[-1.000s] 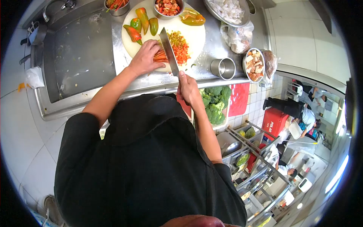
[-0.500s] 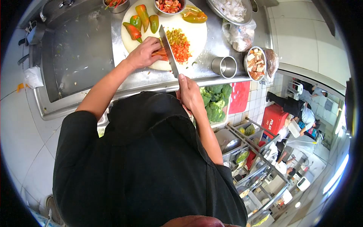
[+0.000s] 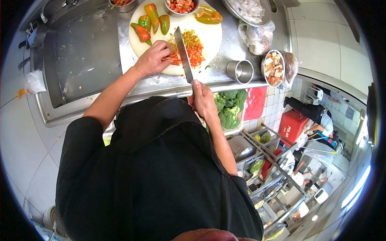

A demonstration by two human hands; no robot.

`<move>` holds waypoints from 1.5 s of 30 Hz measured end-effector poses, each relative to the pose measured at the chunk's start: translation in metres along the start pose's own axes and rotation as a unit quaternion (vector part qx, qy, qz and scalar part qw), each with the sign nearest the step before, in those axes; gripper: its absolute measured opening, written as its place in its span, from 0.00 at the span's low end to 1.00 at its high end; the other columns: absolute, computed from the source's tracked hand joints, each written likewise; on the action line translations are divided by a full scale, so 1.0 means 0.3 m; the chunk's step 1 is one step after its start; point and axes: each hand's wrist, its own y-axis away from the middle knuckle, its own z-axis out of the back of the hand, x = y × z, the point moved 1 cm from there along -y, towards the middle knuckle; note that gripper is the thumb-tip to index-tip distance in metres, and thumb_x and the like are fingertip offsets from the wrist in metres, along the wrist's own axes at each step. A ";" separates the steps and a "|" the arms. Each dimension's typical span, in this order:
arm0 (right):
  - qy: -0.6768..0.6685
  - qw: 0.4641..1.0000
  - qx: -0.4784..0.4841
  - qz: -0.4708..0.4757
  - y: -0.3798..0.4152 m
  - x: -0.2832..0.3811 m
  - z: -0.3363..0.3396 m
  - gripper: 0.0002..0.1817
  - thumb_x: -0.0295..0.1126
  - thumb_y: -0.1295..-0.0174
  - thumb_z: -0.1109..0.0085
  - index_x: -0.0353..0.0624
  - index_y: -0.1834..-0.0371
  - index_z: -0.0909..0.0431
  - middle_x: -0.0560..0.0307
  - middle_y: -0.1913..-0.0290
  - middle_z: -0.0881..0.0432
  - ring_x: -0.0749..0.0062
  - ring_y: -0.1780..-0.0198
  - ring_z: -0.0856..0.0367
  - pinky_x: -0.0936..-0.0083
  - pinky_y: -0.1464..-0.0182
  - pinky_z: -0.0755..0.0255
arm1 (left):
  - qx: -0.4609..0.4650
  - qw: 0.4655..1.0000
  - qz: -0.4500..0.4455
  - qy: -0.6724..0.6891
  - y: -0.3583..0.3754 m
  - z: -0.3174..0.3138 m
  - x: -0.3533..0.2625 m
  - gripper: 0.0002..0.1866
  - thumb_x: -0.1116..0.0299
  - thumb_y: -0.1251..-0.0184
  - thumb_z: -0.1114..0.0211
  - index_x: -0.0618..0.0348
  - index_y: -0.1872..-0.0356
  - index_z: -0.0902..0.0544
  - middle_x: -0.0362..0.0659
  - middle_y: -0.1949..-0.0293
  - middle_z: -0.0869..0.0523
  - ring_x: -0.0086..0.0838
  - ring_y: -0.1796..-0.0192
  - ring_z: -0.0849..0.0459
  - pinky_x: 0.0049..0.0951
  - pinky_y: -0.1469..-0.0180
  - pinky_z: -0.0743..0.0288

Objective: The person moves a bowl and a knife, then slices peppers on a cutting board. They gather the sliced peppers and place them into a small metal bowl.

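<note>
My right hand (image 3: 203, 98) is closed round the handle of a large kitchen knife (image 3: 183, 54), whose blade points away from me over a round white cutting board (image 3: 215, 38). Left of the blade, my left hand (image 3: 154, 58) has its fingers curled down on red pepper strips (image 3: 174, 60). To the right of the blade lies a pile of diced red and green pepper (image 3: 194, 50). Whole red-green peppers (image 3: 151, 18) rest at the board's far left, and a cut pepper (image 3: 209, 17) lies at the far right.
A metal bowl of red pieces (image 3: 181, 7) stands on the board's far edge. Right of the board are a steel cup (image 3: 240, 71), a bowl of cut pieces (image 3: 274, 68) and plastic bags (image 3: 259, 39). A sink (image 3: 86, 56) is at left, broccoli (image 3: 230, 107) below the counter. People work at right.
The knife blade has shifted slightly right, its tip away from the strips. My left hand stays on them. In the background, the white container that a person held is no longer visible.
</note>
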 end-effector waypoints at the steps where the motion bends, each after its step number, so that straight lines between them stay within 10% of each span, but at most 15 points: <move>1: 0.002 1.000 0.002 0.003 -0.010 -0.013 -0.007 0.32 0.57 0.14 0.60 0.36 0.57 0.20 0.59 0.80 0.25 0.74 0.81 0.26 0.70 0.75 0.31 | 0.002 1.000 -0.003 -0.001 -0.003 0.002 -0.002 0.13 0.70 0.38 0.24 0.64 0.59 0.19 0.51 0.48 0.19 0.48 0.40 0.21 0.43 0.37 0.25; 13: 0.088 0.995 -0.029 0.044 0.029 0.005 -0.014 0.33 0.56 0.14 0.59 0.33 0.53 0.18 0.56 0.78 0.24 0.70 0.76 0.25 0.66 0.67 0.29 | 0.022 1.000 0.002 -0.005 -0.016 -0.006 -0.004 0.12 0.71 0.37 0.28 0.65 0.57 0.17 0.52 0.49 0.20 0.50 0.41 0.22 0.43 0.36 0.25; 18: 0.088 0.996 0.002 -0.023 0.046 0.060 -0.010 0.31 0.53 0.15 0.58 0.36 0.36 0.18 0.23 0.47 0.15 0.27 0.38 0.19 0.47 0.36 0.27 | 0.011 1.000 -0.004 -0.003 -0.014 -0.014 0.003 0.13 0.71 0.37 0.27 0.65 0.55 0.16 0.52 0.49 0.19 0.50 0.40 0.21 0.43 0.36 0.24; 28: 0.066 0.998 -0.019 -0.015 -0.061 0.052 -0.031 0.30 0.52 0.15 0.58 0.33 0.43 0.15 0.21 0.51 0.16 0.24 0.42 0.19 0.44 0.39 0.26 | -0.005 1.000 0.000 -0.022 0.002 -0.024 0.016 0.14 0.70 0.36 0.25 0.65 0.54 0.16 0.52 0.48 0.18 0.50 0.39 0.20 0.43 0.36 0.23; 31: 0.078 0.996 -0.026 0.016 -0.005 0.045 -0.011 0.34 0.57 0.15 0.60 0.32 0.56 0.18 0.43 0.72 0.22 0.53 0.67 0.22 0.58 0.60 0.27 | -0.015 1.000 -0.008 -0.017 0.001 -0.024 0.016 0.13 0.71 0.36 0.26 0.65 0.54 0.16 0.52 0.48 0.18 0.50 0.40 0.20 0.43 0.36 0.23; 34: 0.090 0.995 -0.034 0.037 0.055 0.020 -0.014 0.36 0.57 0.15 0.61 0.31 0.61 0.20 0.52 0.82 0.26 0.62 0.79 0.22 0.61 0.68 0.26 | 0.000 1.000 0.000 -0.013 0.000 -0.012 0.009 0.13 0.71 0.36 0.25 0.66 0.55 0.16 0.53 0.48 0.18 0.51 0.40 0.20 0.43 0.36 0.23; 39: 0.125 0.990 -0.051 0.041 0.022 0.003 -0.080 0.32 0.54 0.15 0.60 0.34 0.41 0.16 0.22 0.49 0.16 0.24 0.40 0.20 0.45 0.38 0.27 | -0.036 0.999 -0.012 -0.003 -0.008 -0.017 0.000 0.12 0.72 0.37 0.25 0.66 0.57 0.16 0.53 0.50 0.17 0.51 0.42 0.19 0.43 0.38 0.22; 42: 0.086 0.996 -0.028 0.002 -0.034 0.015 -0.082 0.33 0.54 0.16 0.60 0.32 0.41 0.16 0.21 0.48 0.16 0.23 0.39 0.22 0.45 0.36 0.28 | -0.012 1.000 -0.007 0.001 -0.010 -0.017 0.010 0.11 0.72 0.37 0.25 0.65 0.58 0.16 0.52 0.51 0.17 0.51 0.42 0.19 0.43 0.39 0.22; 45: 0.025 0.999 0.012 -0.040 -0.049 0.005 -0.001 0.36 0.58 0.16 0.60 0.32 0.53 0.16 0.39 0.72 0.16 0.48 0.70 0.15 0.56 0.61 0.21 | -0.021 1.000 -0.009 -0.003 -0.014 -0.022 -0.004 0.11 0.72 0.38 0.25 0.64 0.59 0.16 0.51 0.51 0.17 0.50 0.43 0.19 0.43 0.39 0.22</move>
